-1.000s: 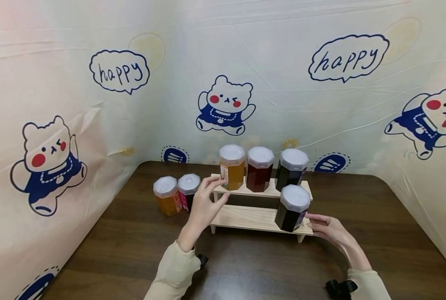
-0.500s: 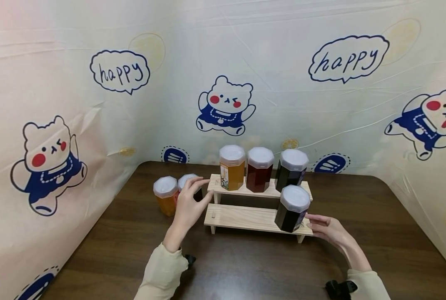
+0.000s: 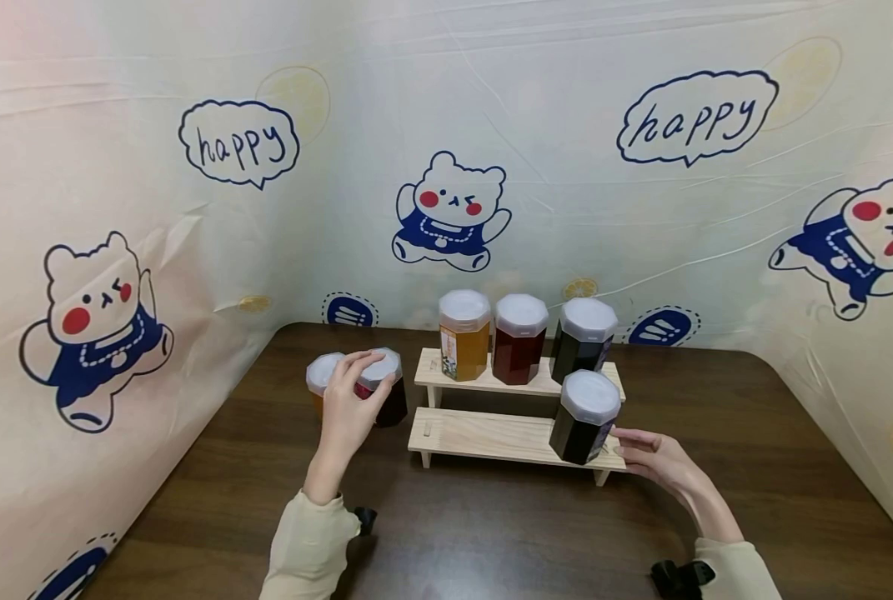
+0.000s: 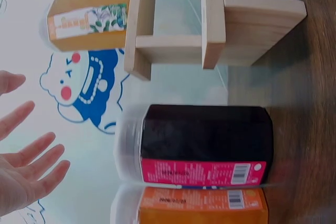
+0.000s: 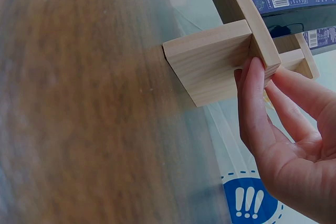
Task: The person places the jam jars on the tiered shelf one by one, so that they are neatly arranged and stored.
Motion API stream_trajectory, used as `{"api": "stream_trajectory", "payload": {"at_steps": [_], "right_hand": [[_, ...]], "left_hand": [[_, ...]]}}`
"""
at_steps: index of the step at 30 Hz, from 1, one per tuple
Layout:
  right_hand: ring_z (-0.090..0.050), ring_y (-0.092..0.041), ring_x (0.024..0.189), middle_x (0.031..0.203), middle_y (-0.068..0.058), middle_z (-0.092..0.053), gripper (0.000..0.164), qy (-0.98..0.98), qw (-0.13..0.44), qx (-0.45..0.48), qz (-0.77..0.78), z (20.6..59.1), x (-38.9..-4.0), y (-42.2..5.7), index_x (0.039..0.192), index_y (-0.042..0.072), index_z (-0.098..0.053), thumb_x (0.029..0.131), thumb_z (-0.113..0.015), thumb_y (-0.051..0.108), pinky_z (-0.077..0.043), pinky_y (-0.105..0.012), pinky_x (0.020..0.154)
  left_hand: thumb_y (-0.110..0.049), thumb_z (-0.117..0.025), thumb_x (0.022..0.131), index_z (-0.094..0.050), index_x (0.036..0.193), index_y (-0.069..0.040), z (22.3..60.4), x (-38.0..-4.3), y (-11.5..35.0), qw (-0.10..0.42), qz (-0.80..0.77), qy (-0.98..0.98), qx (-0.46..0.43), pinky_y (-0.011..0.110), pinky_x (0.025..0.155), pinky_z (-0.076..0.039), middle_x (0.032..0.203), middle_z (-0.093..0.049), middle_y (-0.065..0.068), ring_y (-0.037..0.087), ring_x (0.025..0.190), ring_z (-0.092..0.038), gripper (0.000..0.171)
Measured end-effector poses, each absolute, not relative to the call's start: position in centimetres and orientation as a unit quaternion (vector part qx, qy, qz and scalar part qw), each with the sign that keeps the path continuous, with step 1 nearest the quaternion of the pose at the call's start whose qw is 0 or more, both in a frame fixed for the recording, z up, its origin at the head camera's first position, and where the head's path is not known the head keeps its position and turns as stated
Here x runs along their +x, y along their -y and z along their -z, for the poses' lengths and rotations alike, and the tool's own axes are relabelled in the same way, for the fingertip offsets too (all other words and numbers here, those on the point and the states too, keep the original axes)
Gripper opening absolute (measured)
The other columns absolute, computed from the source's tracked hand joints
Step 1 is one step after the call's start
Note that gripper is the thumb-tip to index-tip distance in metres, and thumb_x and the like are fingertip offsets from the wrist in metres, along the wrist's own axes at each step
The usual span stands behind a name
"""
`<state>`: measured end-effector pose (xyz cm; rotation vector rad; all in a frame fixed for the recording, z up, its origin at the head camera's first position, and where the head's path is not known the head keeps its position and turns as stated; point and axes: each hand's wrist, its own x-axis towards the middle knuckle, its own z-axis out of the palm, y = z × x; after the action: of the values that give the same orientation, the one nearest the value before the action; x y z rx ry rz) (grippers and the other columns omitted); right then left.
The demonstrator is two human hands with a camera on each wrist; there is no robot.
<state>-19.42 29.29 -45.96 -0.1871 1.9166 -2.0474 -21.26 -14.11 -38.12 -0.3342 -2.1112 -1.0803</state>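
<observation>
My left hand (image 3: 347,408) reaches over a dark jar with a pink label (image 3: 392,407), fingers loosely bent. In the left wrist view its fingertips stand apart from the white lid of that dark jar (image 4: 207,132), holding nothing. Close beside it is an orange jar (image 4: 202,214), largely behind the hand in the head view. My right hand (image 3: 659,460) pinches the right end of a two-tier wooden shelf (image 3: 484,432), thumb and fingers on the board's edge in the right wrist view. A dark jar (image 3: 579,435) with a blue-purple label stands on the lower tier near that hand.
On the upper tier stand an amber jar (image 3: 467,350), a deep red jar (image 3: 519,357) and another dark jar (image 3: 575,354). The shelf rests on a brown wooden table (image 3: 506,533). A printed curtain (image 3: 566,217) hangs behind the table and along its sides.
My left hand has moved left from the upper tier's left end to above the dark jar with the pink label. The right hand keeps its hold on the shelf.
</observation>
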Motion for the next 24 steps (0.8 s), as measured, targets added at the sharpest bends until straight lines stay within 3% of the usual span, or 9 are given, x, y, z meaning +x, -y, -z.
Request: {"api": "stream_trajectory", "payload": {"at_steps": [3,6,8,14,21,24], "right_hand": [[-0.057,-0.003,0.086,0.102,0.012,-0.059,0.028,-0.674,0.164,-0.064,0.717,46.0,-19.4,-29.3,0.11,0.014,-0.061,0.087,-0.053,0.003,-0.048,-0.023,0.073],[-0.057,-0.003,0.086,0.102,0.011,-0.059,0.028,-0.674,0.162,-0.066,0.717,46.0,-19.4,-29.3,0.112,0.011,-0.06,0.086,-0.054,0.003,-0.048,-0.024,0.073],[-0.057,-0.003,0.086,0.101,0.011,-0.059,0.027,-0.675,0.161,-0.067,0.717,46.0,-19.4,-29.3,0.111,0.012,-0.061,0.086,-0.054,0.004,-0.048,-0.024,0.073],[-0.057,-0.003,0.086,0.1,0.012,-0.06,0.027,-0.678,0.159,-0.065,0.715,46.1,-19.4,-29.2,0.109,0.014,-0.061,0.085,-0.055,0.003,-0.048,-0.024,0.073],[-0.057,-0.003,0.086,0.101,0.012,-0.06,0.035,-0.687,0.156,-0.06,0.707,46.0,-19.4,-29.2,0.12,-0.002,-0.053,0.085,-0.056,0.006,-0.048,-0.024,0.073],[-0.057,-0.002,0.086,0.1,0.013,-0.06,0.037,-0.693,0.156,-0.052,0.702,46.0,-19.4,-29.2,0.12,-0.003,-0.051,0.085,-0.057,0.007,-0.048,-0.024,0.073]], "left_hand": [[-0.008,-0.07,0.073,-0.064,0.101,-0.002,38.3,-21.3,14.7,0.366,0.42,0.823,-0.11,0.035,0.065,-0.044,0.108,-0.053,0.018,0.028,0.088,-0.052,0.03],[-0.007,-0.071,0.072,-0.064,0.1,-0.001,38.5,-21.6,15.4,0.377,0.422,0.819,-0.096,0.039,0.068,-0.046,0.108,-0.053,0.019,0.028,0.091,-0.051,0.029],[-0.006,-0.071,0.071,-0.064,0.1,0.0,38.7,-21.7,15.8,0.384,0.427,0.814,-0.091,0.046,0.076,-0.043,0.108,-0.052,0.02,0.031,0.1,-0.048,0.03],[-0.008,-0.071,0.071,-0.062,0.103,-0.001,39.0,-22.1,17.1,0.377,0.43,0.819,-0.056,0.047,0.079,-0.034,0.11,-0.049,0.021,0.035,0.102,-0.042,0.034],[-0.01,-0.072,0.071,-0.059,0.107,0.001,39.9,-22.6,18.4,0.362,0.423,0.83,-0.02,0.05,0.084,-0.032,0.113,-0.042,0.025,0.037,0.106,-0.037,0.039],[-0.009,-0.072,0.07,-0.058,0.108,0.001,40.4,-22.9,18.6,0.358,0.425,0.831,-0.012,0.052,0.086,-0.031,0.115,-0.039,0.027,0.039,0.109,-0.035,0.042]]}}
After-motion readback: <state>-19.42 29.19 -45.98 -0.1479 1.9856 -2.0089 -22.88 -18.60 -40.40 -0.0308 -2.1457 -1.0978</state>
